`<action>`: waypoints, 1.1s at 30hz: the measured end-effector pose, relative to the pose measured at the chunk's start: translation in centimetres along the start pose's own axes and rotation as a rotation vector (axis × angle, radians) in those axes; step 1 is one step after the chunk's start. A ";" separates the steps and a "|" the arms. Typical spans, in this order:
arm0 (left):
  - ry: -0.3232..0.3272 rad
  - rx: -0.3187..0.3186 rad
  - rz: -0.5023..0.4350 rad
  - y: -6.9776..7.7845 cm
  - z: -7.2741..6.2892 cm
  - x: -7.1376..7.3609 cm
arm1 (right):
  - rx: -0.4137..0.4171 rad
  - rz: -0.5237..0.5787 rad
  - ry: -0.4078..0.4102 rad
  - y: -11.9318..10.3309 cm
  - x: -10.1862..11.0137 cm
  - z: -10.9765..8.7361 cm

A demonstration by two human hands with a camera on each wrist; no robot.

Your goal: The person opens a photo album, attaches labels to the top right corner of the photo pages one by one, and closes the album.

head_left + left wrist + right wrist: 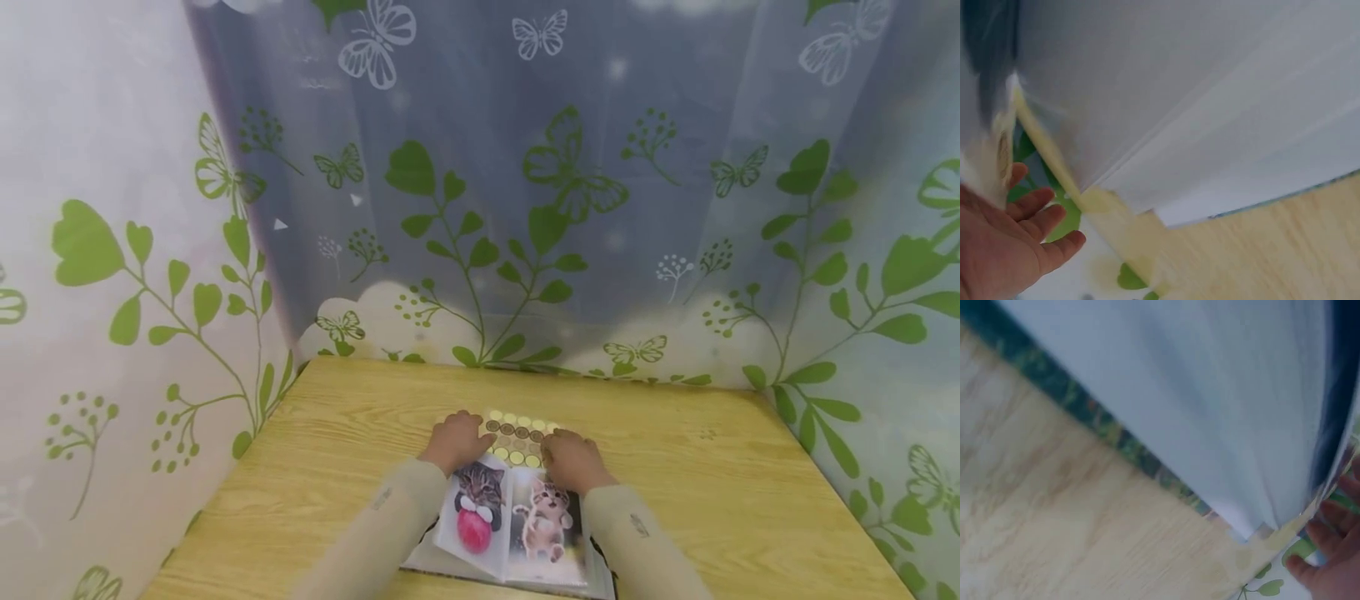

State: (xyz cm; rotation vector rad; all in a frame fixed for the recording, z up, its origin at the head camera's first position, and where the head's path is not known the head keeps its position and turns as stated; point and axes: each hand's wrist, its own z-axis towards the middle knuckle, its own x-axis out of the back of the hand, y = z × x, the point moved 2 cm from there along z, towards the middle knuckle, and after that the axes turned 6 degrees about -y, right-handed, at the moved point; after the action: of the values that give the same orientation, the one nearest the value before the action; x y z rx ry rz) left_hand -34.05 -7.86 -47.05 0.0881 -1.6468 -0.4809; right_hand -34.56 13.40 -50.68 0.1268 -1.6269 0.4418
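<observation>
In the head view, a sheet of round stickers (517, 432) in gold and brown rows spans the space between both hands, just beyond an open photo album. The left hand (455, 442) grips its left end, thumb over the front. In the left wrist view the fingers (1038, 215) extend behind the sheet's edge (1002, 150). At the other end, the right hand (576, 460) holds the sheet, its fingers (1329, 531) behind the edge in the right wrist view. The album (546, 525) shows a kitten photo at right and a cat with a pink ball at left.
The album lies on a wood-grain table (337, 450), near its front. Hangings (480, 250) with leaf and butterfly prints enclose the table at the back and both sides. Both forearms, in pale sleeves (401, 517), pass beside the album. Its left page (474, 517) is slightly raised.
</observation>
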 end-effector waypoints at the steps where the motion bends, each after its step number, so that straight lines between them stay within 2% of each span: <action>1: -0.007 0.015 0.004 0.1 -0.1 -0.2 | -0.030 0.019 -0.006 0.0 0.1 -0.1; 5: -0.035 0.081 0.005 -0.1 -0.2 -1.0 | -0.162 0.092 -0.054 0.4 0.5 -0.4; 9: -0.059 0.110 0.029 -0.4 -0.3 -1.6 | -0.220 0.106 -0.096 0.8 0.6 -0.7; 16: -0.093 0.119 0.118 -0.6 -0.4 -1.9 | -0.226 0.119 -0.106 0.8 0.2 -1.1; 33: -0.112 0.113 0.145 -0.8 -0.3 -2.4 | -0.234 0.132 -0.079 -0.2 0.1 -0.9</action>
State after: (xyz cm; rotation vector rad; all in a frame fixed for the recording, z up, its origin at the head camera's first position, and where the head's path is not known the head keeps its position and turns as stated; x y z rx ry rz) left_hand -33.55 -7.91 -49.56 0.0258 -1.7756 -0.2863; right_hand -33.65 13.51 -50.51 -0.1416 -1.7581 0.3475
